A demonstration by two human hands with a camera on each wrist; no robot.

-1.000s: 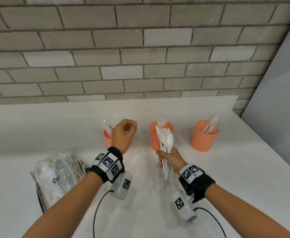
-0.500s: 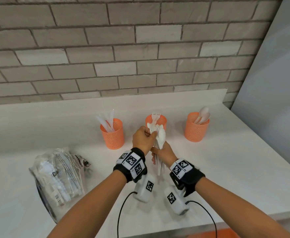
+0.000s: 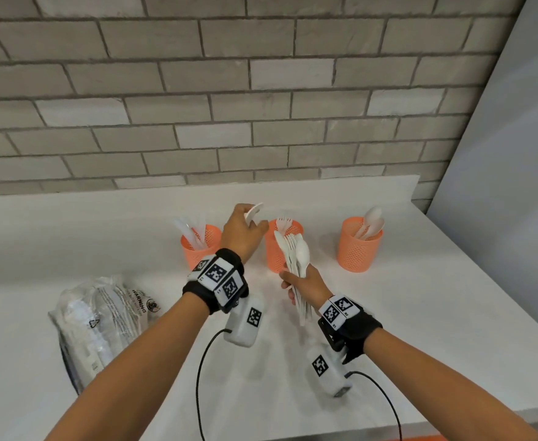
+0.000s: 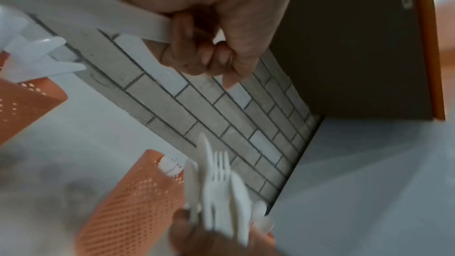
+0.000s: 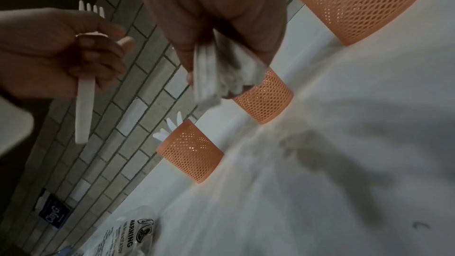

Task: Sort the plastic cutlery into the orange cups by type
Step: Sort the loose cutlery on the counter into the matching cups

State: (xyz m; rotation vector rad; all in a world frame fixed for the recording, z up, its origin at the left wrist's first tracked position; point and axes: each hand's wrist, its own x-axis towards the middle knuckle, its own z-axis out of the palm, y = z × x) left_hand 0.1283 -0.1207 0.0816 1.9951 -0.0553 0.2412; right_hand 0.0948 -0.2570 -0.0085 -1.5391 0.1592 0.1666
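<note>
- Head view: three orange mesh cups stand in a row on a white bench [image 3: 388, 313] before a brick wall. Taking the middle cup [image 3: 274, 256] as landmark, the cup to its left [image 3: 197, 253] holds knives, the middle one holds forks, and the cup to its right [image 3: 358, 249] holds spoons. Sorting looks partly done: each cup has only a few pieces. The right hand [image 3: 305, 281], just in front of the middle cup, clutches a mixed bundle of white cutlery [image 3: 296, 256] upright, so much is left to sort. The left hand [image 3: 243, 232] is raised just left of the middle cup's rim, wrist bent, pinching a single white piece. A clear plastic bag [image 3: 102, 313] lies well to the left, nearer the person.
- Left wrist view: the left hand's fingers [image 4: 197, 54] curl around one flat white handle; its working end is out of frame. The bundle appears blurred below, beside the middle cup.
- Right wrist view: the right hand's grip is closed tightly around the bundle's handles. The left hand's piece shows tines: a fork [image 5: 85, 92], so it likely belongs in the middle cup.
</note>
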